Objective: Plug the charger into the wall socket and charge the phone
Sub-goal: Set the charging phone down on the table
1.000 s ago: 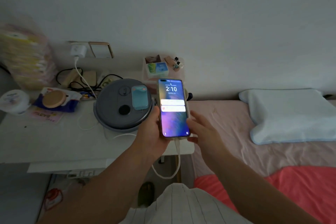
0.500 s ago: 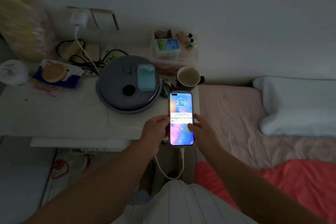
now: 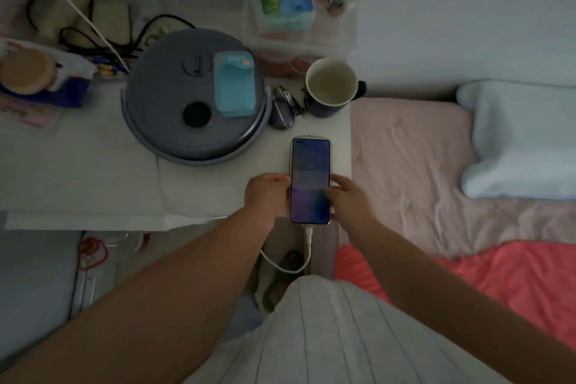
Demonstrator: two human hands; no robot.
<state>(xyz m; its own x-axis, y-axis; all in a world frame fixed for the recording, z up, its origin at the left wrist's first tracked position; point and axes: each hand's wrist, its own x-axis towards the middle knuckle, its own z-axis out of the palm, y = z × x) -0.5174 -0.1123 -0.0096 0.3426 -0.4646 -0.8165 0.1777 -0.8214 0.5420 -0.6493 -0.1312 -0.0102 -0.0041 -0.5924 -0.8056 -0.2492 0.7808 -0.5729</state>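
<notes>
At centre frame, on the near right corner of the white table (image 3: 78, 178): left hand (image 3: 266, 195) gripping the left edge of the phone (image 3: 310, 181), right hand (image 3: 349, 201) pinching the right edge, thumb over the dim purple screen. Phone flat, face up, lower end past the table edge. From that lower end, a white cable (image 3: 307, 256) plugged in, looping down and leftward behind the left forearm. Just above the phone, a dark mouse (image 3: 282, 114) and an empty dark mug (image 3: 331, 86). Left of those, a round grey lid (image 3: 174, 121) with a teal case (image 3: 235, 87) on top. In the upper left, a second stretch of white cable (image 3: 81, 14) running down over tangled black cords (image 3: 78, 40). At top centre, a clear box (image 3: 330, 34) with small packets. On the right, a pink sheet (image 3: 420, 165), a pale pillow (image 3: 523, 140), and a red blanket (image 3: 498, 287) lower right. Wall socket and charger body out of view.
</notes>
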